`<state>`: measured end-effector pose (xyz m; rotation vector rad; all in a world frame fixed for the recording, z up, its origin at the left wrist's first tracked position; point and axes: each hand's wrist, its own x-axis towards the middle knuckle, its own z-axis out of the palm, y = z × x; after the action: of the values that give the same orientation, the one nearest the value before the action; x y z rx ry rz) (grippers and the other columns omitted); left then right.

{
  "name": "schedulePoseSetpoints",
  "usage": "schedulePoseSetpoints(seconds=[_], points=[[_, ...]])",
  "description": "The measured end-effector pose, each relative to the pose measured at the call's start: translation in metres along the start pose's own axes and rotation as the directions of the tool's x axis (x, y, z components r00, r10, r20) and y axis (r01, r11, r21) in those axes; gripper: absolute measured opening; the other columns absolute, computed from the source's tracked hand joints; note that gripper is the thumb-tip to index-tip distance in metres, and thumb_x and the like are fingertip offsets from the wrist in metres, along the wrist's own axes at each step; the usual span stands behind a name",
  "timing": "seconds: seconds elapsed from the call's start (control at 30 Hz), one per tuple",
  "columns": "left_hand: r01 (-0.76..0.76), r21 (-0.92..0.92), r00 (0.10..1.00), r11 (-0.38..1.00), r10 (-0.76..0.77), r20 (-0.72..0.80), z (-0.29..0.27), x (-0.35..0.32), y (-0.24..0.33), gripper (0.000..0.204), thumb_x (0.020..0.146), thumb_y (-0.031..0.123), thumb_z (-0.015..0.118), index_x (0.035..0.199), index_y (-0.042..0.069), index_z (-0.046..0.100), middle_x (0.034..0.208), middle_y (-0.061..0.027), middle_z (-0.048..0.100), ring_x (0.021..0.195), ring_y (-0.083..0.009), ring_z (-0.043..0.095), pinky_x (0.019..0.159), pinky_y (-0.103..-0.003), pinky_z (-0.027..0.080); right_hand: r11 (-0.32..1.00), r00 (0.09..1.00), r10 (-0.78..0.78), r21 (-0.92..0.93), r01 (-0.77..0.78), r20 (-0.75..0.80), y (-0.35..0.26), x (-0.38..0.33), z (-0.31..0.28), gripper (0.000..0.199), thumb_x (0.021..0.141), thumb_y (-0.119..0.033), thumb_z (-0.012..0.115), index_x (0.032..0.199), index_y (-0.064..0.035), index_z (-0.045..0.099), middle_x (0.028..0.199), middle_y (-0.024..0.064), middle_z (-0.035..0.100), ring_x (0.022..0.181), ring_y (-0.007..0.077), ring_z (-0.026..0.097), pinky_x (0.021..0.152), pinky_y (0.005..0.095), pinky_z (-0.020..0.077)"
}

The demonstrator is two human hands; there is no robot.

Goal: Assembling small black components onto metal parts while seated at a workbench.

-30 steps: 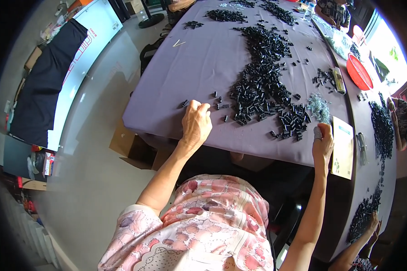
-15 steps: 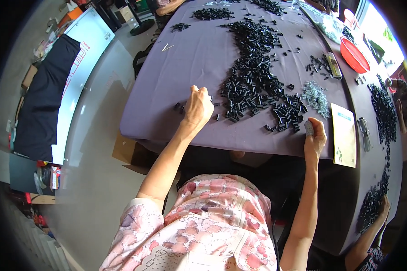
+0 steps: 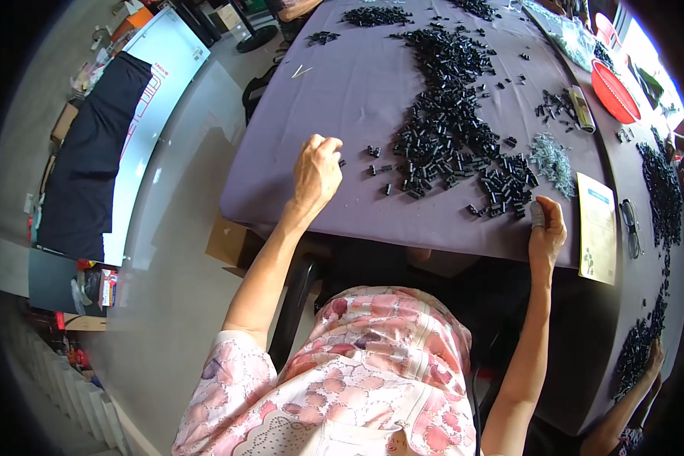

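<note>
My left hand (image 3: 317, 173) is closed over the left part of the table, its fingers curled down and hiding whatever they hold. A small black piece (image 3: 342, 163) shows at its edge. To its right, a few loose short black tubular pieces (image 3: 373, 151) lie apart from the big heap of black pieces (image 3: 448, 129). My right hand (image 3: 547, 232) is at the table's near edge, fingers curled in, with a grey wrap (image 3: 538, 214) on the thumb. What it may grip is hidden. Close by are a pile of small clear-grey pieces (image 3: 552, 161) and the heap's near end.
A purple-grey cloth covers the table (image 3: 281, 163). On the right are a yellow booklet (image 3: 597, 228), glasses (image 3: 631, 226), a red basket (image 3: 615, 93) and another strip of black pieces (image 3: 660, 190). A co-worker's hand (image 3: 653, 361) touches that strip's near end.
My left hand has moved left across the cloth, now covering loose pieces that showed beside it and baring others. My right hand stays by the table edge. The whole view has shifted slightly.
</note>
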<state>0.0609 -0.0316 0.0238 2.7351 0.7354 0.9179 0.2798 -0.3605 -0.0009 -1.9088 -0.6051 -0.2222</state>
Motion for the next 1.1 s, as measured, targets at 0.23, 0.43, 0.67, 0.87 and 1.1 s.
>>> schedulePoseSetpoints(seconds=[0.23, 0.43, 0.67, 0.87, 1.1], points=[[0.057, 0.130, 0.998, 0.990, -0.057, -0.004, 0.008, -0.020, -0.001, 0.013, 0.076, 0.021, 0.067, 0.082, 0.010, 0.062, 0.091, -0.0052, 0.055, 0.092, -0.0248, 0.049, 0.076, -0.043, 0.038, 0.999, 1.000, -0.021, -0.031, 0.020, -0.007, 0.000, -0.003, 0.002, 0.034, 0.073, 0.014, 0.047, 0.098, -0.0035, 0.061, 0.084, 0.0061, 0.063, 0.082, 0.0128, 0.058, 0.076, 0.0246, 0.0449], [0.009, 0.099, 0.998, 0.995, -0.002, -0.069, 0.013, -0.011, -0.005, 0.005, 0.077, 0.011, 0.065, 0.076, 0.009, 0.061, 0.090, -0.0067, 0.054, 0.090, -0.0269, 0.048, 0.078, -0.040, 0.040, 1.000, 1.000, -0.016, -0.016, 0.015, -0.010, -0.001, -0.002, 0.002, 0.039, 0.068, 0.016, 0.041, 0.097, -0.0028, 0.060, 0.084, 0.0080, 0.063, 0.081, 0.0139, 0.059, 0.075, 0.0245, 0.0454], [-0.178, -0.284, 0.984, 0.942, 0.179, -0.021, 0.047, 0.015, 0.052, 0.012, 0.077, 0.014, 0.064, 0.086, 0.006, 0.065, 0.086, -0.0105, 0.059, 0.083, -0.0298, 0.054, 0.077, -0.039, 0.045, 0.999, 1.000, -0.026, -0.047, 0.026, -0.007, -0.004, -0.003, 0.003, 0.036, 0.071, 0.015, 0.044, 0.097, -0.0033, 0.060, 0.083, 0.0083, 0.064, 0.079, 0.0144, 0.060, 0.074, 0.0256, 0.0461], [-0.152, -0.124, 0.962, 0.981, 0.175, 0.209, 0.057, 0.022, 0.092, 0.016, 0.074, 0.017, 0.066, 0.089, 0.015, 0.069, 0.091, -0.0020, 0.060, 0.091, -0.0240, 0.053, 0.077, -0.042, 0.041, 1.000, 1.000, 0.004, -0.026, -0.004, -0.005, -0.005, -0.003, 0.001, 0.041, 0.067, 0.015, 0.040, 0.097, -0.0038, 0.061, 0.084, 0.0077, 0.064, 0.082, 0.0151, 0.060, 0.077, 0.0263, 0.0459], [-0.146, -0.377, 0.988, 0.914, 0.156, -0.003, 0.057, 0.030, 0.085, 0.014, 0.072, 0.004, 0.064, 0.086, 0.006, 0.067, 0.085, -0.0098, 0.062, 0.080, -0.0246, 0.060, 0.072, -0.034, 0.049, 1.000, 1.000, -0.022, 0.017, 0.022, 0.000, -0.001, -0.003, 0.002, 0.043, 0.065, 0.015, 0.040, 0.098, -0.0033, 0.059, 0.085, 0.0085, 0.063, 0.081, 0.0165, 0.061, 0.075, 0.0266, 0.0471]])
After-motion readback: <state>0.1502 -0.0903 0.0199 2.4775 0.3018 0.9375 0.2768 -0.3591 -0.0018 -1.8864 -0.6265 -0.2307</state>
